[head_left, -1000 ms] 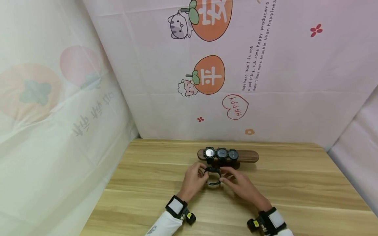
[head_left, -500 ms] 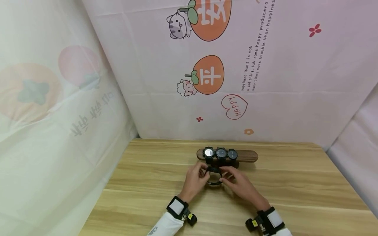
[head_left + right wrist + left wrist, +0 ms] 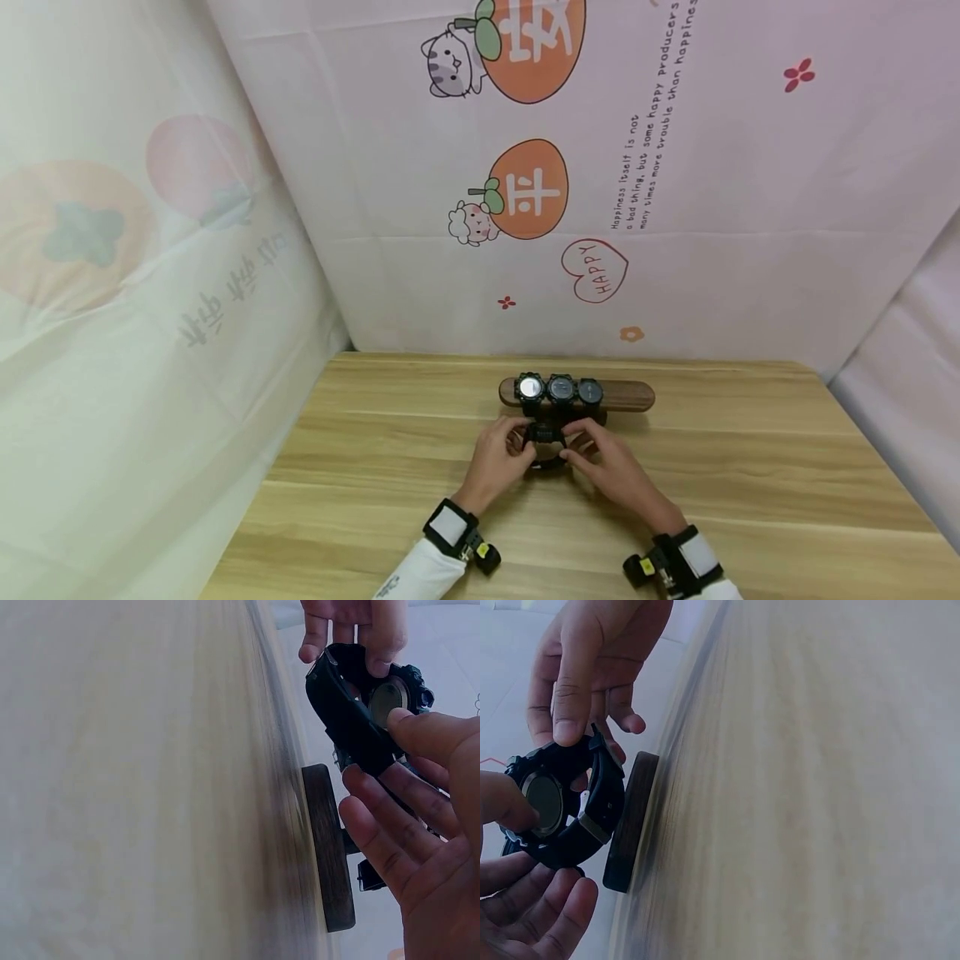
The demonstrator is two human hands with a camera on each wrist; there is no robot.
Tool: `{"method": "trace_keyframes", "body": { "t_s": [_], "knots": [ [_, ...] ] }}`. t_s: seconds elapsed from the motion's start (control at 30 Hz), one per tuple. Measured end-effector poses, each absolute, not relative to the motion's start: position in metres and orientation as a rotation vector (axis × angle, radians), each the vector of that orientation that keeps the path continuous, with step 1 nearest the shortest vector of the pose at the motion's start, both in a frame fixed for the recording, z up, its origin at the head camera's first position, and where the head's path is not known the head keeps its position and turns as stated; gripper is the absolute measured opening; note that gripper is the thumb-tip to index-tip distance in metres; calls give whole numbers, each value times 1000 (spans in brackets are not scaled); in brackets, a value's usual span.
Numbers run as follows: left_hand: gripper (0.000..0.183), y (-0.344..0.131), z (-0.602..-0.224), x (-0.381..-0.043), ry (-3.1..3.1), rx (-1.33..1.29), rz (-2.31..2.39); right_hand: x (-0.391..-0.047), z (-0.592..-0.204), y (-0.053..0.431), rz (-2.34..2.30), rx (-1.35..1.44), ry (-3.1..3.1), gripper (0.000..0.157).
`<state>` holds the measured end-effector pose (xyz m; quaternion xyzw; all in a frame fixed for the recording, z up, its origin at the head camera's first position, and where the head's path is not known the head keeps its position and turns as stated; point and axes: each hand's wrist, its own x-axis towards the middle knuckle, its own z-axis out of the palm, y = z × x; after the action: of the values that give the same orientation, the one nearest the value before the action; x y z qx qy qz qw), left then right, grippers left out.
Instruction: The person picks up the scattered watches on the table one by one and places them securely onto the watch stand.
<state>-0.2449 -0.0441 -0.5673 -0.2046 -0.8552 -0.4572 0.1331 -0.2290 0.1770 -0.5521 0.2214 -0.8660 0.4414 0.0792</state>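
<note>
A black wristwatch (image 3: 546, 434) with its strap looped round is held up between both hands, just in front of a watch stand. My left hand (image 3: 492, 463) pinches its left side, and my right hand (image 3: 611, 468) pinches its right side. The left wrist view shows the round case back of the watch (image 3: 544, 802), with a thumb on it and the strap bulging outward. In the right wrist view the right thumb touches the case of the watch (image 3: 388, 701), fingers under the strap. The watch's dial is hidden in both wrist views.
A dark wooden watch stand (image 3: 630, 397) stands near the back of the wooden table (image 3: 360, 450). Three black watches (image 3: 561, 389) sit side by side on its left and middle part. A printed white cloth (image 3: 450, 292) hangs behind the table.
The held watch has tilted a little between the hands, so more of its thick case shows, and it has shifted slightly right. Both hands keep their hold.
</note>
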Motion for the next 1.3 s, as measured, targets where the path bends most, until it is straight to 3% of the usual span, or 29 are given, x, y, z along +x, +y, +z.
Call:
{"method": "trace_keyframes", "body": {
  "t_s": [0.53,0.8,1.07,1.3],
  "knots": [
    [32,-42,-565,-244,-2452,-603,-1365,-232,-557,179,1129,670,-2477,27],
    [35,-42,-564,-242,-2428,-643,-1386,-229,-554,177,1140,585,-2559,42],
    [26,-41,-565,-239,-2392,-683,-1422,-230,-555,177,1124,582,-2553,41],
    [21,-40,-564,-238,-2370,-692,-1470,-230,-555,177,1122,584,-2535,49]
  ]
}}
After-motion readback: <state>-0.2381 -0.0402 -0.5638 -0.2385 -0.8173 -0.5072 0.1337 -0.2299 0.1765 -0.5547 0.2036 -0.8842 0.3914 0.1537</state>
